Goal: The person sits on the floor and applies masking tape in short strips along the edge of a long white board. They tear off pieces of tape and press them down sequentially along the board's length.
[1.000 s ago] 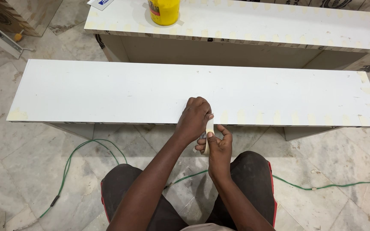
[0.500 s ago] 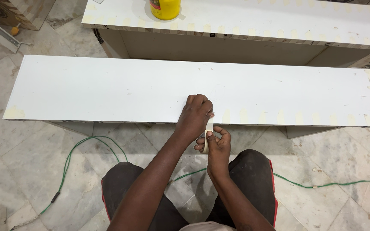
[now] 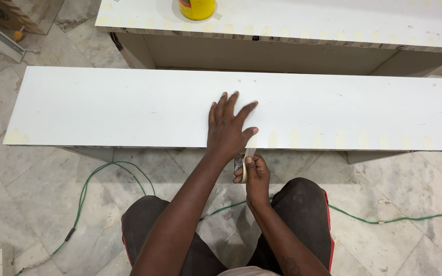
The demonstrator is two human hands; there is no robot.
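The biggest thing in view is the long white laminated board (image 3: 129, 107), which lies flat across the picture on low supports above the grey marble floor (image 3: 37, 204). Behind it stands a second white panel unit (image 3: 308, 20) with a yellow round container (image 3: 197, 7) on top, and a thin green cable (image 3: 98, 179) runs over the floor under the board. Along the near edge of the board, short pieces of pale masking tape (image 3: 315, 139) sit one beside the other, from about the middle to the right end, and one more piece is at the far left corner. The near edge between that corner and the middle shows no tape, so I judge that about half of this edge is done and the left half is left. The left hand (image 3: 228, 125) is open, its fingers spread, and it lies flat on the board with the palm pressing near the edge, just beside the last tape piece. The right hand (image 3: 251, 176) is lower, in front of the board edge, and its fingers are closed around a small roll of masking tape (image 3: 241, 166); a strip goes from the roll up to the board edge under the left palm. The person squats close, knees in dark trousers under both arms.
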